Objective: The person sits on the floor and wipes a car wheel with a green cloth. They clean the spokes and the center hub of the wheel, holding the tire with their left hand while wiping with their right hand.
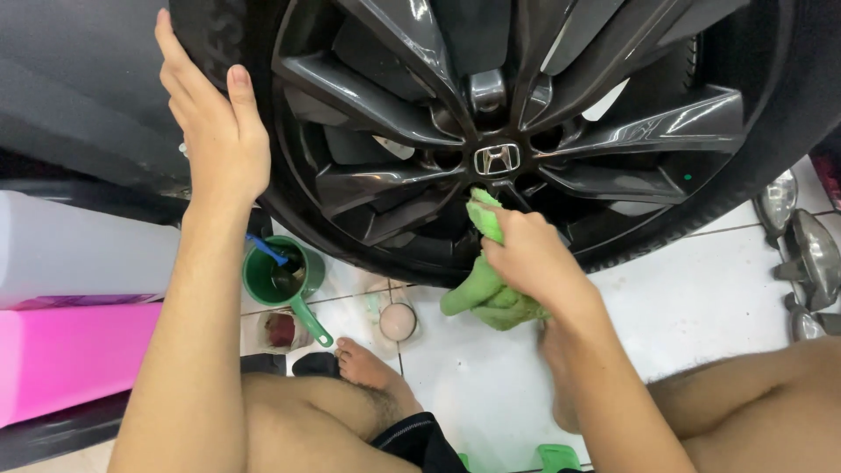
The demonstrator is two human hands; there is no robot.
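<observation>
A dark alloy car wheel (412, 131) with glossy spokes fills the top of the head view, ringed by its black tyre (210, 35). My left hand (215, 123) rests flat against the tyre at the upper left, fingers together, holding nothing. My right hand (526, 258) grips a green cloth (486, 293) and presses its upper end against the lower spokes just under the hub badge (497, 159). The rest of the cloth hangs down below my fist.
A green dipper (285, 280) with a blue-handled tool in it stands on the white tiled floor (701, 307) under the wheel. A small round tub (397, 321) and a second container (280, 330) sit beside it. A pink and white box (70, 307) is at left; chrome parts (810, 263) at right.
</observation>
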